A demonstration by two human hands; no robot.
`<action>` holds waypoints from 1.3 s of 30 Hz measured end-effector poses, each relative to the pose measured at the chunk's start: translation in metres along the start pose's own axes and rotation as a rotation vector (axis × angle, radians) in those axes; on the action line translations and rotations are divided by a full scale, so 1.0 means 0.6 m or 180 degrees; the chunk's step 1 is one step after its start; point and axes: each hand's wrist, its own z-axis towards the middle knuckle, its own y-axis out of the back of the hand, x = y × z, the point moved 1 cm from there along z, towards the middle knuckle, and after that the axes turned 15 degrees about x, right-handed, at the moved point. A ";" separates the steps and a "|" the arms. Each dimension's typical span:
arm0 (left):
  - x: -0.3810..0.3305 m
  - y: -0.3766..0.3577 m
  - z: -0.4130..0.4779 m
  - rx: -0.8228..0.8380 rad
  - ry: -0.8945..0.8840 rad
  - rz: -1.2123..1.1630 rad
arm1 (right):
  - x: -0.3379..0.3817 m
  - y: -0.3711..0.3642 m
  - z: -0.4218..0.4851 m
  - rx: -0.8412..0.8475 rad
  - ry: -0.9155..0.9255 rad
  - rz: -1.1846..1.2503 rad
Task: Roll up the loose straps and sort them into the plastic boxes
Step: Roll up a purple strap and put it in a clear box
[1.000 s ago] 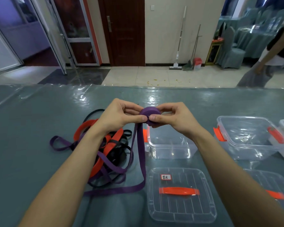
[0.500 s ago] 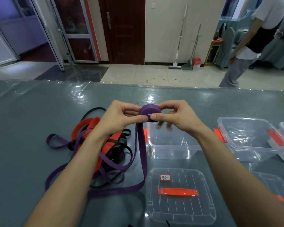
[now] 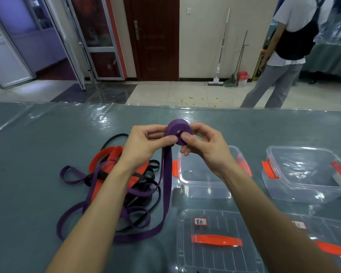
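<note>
Above the near clear box (image 3: 203, 174), the purple roll (image 3: 177, 131) is pinched between the left hand (image 3: 144, 144) and right hand (image 3: 205, 146), its loose tail (image 3: 165, 184) trailing to the strap pile (image 3: 116, 182) so winding stays taut. Compared with a second earlier, the roll is held higher and turned, and less tail lies slack.
</note>
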 end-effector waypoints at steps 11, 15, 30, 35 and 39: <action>-0.056 0.016 0.014 0.0794 0.0277 0.0938 | 0.044 0.022 -0.013 0.0272 -0.0166 -0.1244; -0.001 -0.022 -0.014 0.0149 -0.0041 0.0084 | 0.020 0.007 -0.024 -0.0161 0.0032 -0.0638; -0.058 -0.011 -0.032 0.0548 0.0377 0.0899 | 0.028 0.010 -0.057 0.0372 -0.0257 -0.0376; -0.096 -0.005 -0.018 0.0638 0.0316 0.1261 | 0.031 0.006 -0.055 0.0428 -0.0026 -0.0574; -0.095 -0.007 -0.009 0.0807 0.0275 0.1373 | 0.036 0.009 -0.052 0.0311 -0.0033 -0.0758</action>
